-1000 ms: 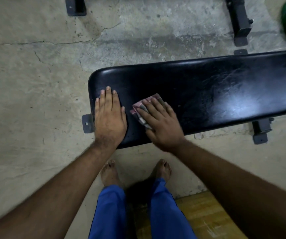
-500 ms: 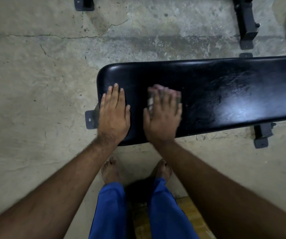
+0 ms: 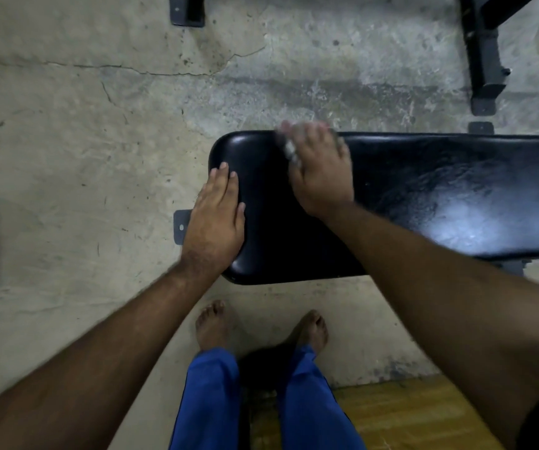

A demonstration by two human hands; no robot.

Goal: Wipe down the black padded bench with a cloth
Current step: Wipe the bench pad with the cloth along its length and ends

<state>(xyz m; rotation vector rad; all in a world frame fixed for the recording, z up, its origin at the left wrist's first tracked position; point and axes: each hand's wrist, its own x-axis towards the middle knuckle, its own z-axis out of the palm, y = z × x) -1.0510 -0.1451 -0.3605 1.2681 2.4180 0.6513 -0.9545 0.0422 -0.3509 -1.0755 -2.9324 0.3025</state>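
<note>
The black padded bench [image 3: 424, 196] runs from the middle of the view out past the right edge. My left hand [image 3: 214, 219] lies flat on the bench's left end, fingers straight. My right hand [image 3: 320, 170] presses a checked cloth [image 3: 289, 151] against the far edge of the pad; the hand is blurred with motion. Only a small strip of the cloth shows at my fingers, the rest is hidden under the palm.
Cracked concrete floor [image 3: 83, 157] surrounds the bench. Black metal frame legs [image 3: 482, 60] stand at the back right, and another foot [image 3: 187, 11] at the top. A bench foot plate [image 3: 180, 227] sticks out left. My bare feet [image 3: 213, 326] stand near a wooden board [image 3: 408, 414].
My right hand has slid the cloth away from me, from the near middle of the pad to its far edge. My left hand stays flat on the bench's end.
</note>
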